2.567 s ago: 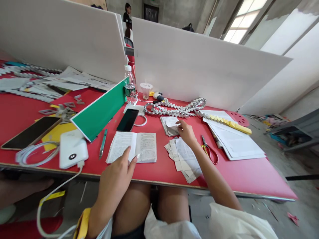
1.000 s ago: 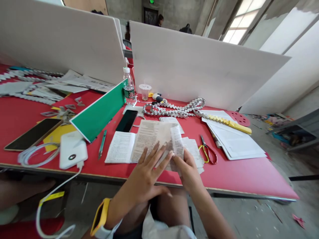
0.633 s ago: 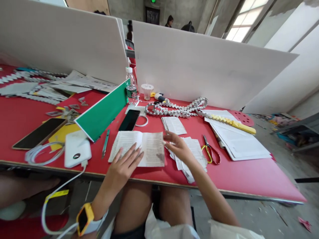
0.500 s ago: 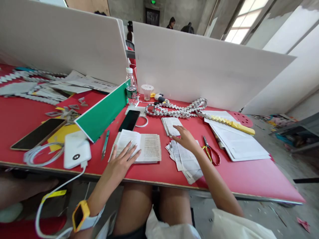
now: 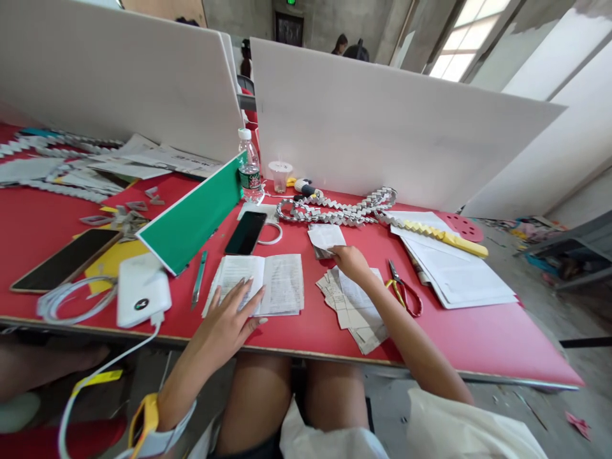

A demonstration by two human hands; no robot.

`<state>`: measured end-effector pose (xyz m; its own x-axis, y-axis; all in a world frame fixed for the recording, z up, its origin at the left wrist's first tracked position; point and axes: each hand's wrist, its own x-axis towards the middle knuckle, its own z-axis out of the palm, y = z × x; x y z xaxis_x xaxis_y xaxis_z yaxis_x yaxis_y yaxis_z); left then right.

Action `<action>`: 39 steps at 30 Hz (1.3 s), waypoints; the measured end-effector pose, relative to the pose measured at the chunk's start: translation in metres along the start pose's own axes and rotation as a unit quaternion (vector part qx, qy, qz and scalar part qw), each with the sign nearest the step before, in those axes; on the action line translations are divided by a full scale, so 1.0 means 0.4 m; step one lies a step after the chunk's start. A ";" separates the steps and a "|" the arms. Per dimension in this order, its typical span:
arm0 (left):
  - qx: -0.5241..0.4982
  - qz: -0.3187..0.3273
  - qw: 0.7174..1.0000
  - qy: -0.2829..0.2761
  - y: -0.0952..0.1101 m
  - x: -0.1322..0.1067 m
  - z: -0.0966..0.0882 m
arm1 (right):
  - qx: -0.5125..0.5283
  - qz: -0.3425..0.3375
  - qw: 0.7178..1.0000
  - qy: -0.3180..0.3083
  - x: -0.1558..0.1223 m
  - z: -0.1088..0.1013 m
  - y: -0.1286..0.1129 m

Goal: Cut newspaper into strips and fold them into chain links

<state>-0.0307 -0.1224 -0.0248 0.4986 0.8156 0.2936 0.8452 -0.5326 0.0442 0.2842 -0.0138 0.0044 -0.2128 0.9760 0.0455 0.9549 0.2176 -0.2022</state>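
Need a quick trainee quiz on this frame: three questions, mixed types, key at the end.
1. True or false: the left hand is holding a phone.
2. The right hand is pinching: A) a power bank; B) a paper sheet; C) a charging cable.
3. Fill in: the bottle by the far end of the green board has a ____ cap.

Key: 1. False, it rests on the open booklet. 2. B. 3. White.

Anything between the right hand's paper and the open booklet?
Nothing visible: red tabletop shows between the paper in the right hand and the open booklet. The left hand rests on the booklet's left side.
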 end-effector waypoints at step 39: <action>-0.703 -0.334 0.624 0.063 0.241 0.137 -0.023 | 0.658 0.260 0.611 0.355 -0.352 -0.026 -0.072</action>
<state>0.0763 -0.1314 0.0042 0.0319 0.9849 -0.1703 -0.1930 0.1733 0.9658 0.2888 -0.1576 0.0141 0.6379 0.7690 -0.0419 -0.2391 0.1461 -0.9599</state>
